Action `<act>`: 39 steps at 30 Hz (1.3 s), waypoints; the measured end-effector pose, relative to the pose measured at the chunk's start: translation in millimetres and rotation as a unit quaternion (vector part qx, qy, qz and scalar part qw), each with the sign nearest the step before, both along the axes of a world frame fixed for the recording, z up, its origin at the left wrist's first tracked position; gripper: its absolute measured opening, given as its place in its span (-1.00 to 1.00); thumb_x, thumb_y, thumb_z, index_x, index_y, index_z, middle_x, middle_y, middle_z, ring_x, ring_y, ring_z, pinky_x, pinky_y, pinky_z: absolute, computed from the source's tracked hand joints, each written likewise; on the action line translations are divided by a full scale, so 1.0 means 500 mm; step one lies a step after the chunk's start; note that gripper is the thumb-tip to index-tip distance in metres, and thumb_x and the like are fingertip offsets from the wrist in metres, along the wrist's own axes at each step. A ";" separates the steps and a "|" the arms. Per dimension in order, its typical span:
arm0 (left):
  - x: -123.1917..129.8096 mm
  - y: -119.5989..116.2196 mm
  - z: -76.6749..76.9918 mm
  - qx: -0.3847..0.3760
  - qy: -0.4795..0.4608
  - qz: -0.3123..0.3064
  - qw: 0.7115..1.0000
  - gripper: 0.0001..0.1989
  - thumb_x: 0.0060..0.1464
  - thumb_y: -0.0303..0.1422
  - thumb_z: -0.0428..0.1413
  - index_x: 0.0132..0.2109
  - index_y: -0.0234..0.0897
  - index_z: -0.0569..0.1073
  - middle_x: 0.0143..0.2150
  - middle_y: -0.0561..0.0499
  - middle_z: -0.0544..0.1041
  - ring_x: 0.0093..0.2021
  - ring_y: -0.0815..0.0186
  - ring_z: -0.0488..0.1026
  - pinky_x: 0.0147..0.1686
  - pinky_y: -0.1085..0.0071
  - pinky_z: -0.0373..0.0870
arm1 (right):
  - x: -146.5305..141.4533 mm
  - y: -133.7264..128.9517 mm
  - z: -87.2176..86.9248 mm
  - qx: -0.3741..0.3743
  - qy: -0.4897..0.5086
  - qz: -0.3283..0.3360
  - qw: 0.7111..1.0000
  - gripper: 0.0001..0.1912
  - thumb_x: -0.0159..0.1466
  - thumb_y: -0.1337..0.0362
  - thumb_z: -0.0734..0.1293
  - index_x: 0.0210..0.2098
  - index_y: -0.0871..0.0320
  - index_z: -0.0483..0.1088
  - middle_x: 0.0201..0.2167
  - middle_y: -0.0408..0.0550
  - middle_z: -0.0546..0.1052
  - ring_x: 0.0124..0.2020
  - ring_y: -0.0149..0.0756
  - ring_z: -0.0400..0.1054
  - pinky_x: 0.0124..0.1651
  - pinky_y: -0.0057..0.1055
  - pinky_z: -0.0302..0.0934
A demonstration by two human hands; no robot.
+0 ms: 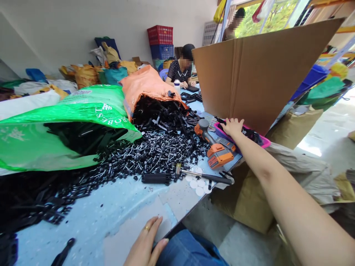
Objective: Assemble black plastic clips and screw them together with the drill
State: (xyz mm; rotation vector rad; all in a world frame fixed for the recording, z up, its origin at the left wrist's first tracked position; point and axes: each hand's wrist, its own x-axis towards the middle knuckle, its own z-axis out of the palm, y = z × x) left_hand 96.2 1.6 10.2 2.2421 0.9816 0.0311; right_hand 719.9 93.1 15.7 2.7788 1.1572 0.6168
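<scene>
My left hand [148, 240], with a ring on one finger, rests at the table's near edge on a flat grey sheet [122, 240]. Its fingers are stretched out and hold nothing. My right hand [233, 127] reaches far forward over a pink basket [264, 142] of black parts. Its fingers look spread, and a slim black plastic part [220, 120] lies at their tips. Left of the basket is an orange and grey cordless power tool [212, 142]. A hammer [206, 176] with a dark handle lies nearer me, beside stacked black pieces [155, 178] and white discs [199, 191].
A heap of small black pieces with metal pins [149, 151] spreads across the blue table [91, 218]. Green [83, 107] and orange [149, 83] sacks spill black parts. A tall cardboard sheet [257, 74] stands behind the basket. Another person [181, 70] sits at the far end.
</scene>
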 end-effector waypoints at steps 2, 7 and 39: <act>0.001 0.000 0.000 0.000 0.002 0.004 1.000 -0.53 0.11 -0.20 -0.06 0.16 -0.21 0.29 0.19 -0.09 0.28 0.16 0.13 0.24 0.10 0.20 0.25 | -0.014 -0.003 -0.005 0.021 -0.036 0.012 0.999 -0.25 0.26 -0.14 -0.09 0.18 0.31 0.08 0.07 0.31 0.23 0.09 0.09 -0.04 0.06 0.22 -0.51; 0.004 0.003 0.004 -0.004 0.018 -0.008 1.000 -0.50 0.12 -0.17 -0.08 0.16 -0.25 0.28 0.19 -0.12 0.27 0.17 0.12 0.23 0.11 0.21 0.23 | -0.048 -0.028 0.000 0.028 -0.087 0.062 0.994 -0.26 0.24 -0.15 -0.03 0.17 0.31 0.09 0.08 0.27 0.21 0.12 0.06 -0.09 0.10 0.15 -0.56; -0.217 0.015 -0.004 0.099 -0.086 0.134 0.982 -0.61 0.15 -0.21 -0.06 0.09 -0.20 0.34 0.10 -0.11 0.37 0.10 0.20 0.31 0.09 0.25 0.26 | -0.365 0.004 0.154 0.266 -0.062 0.303 0.913 -0.61 0.28 0.11 0.15 -0.19 0.25 0.46 -0.07 0.22 0.38 0.01 -0.07 0.09 -0.02 -0.15 -0.13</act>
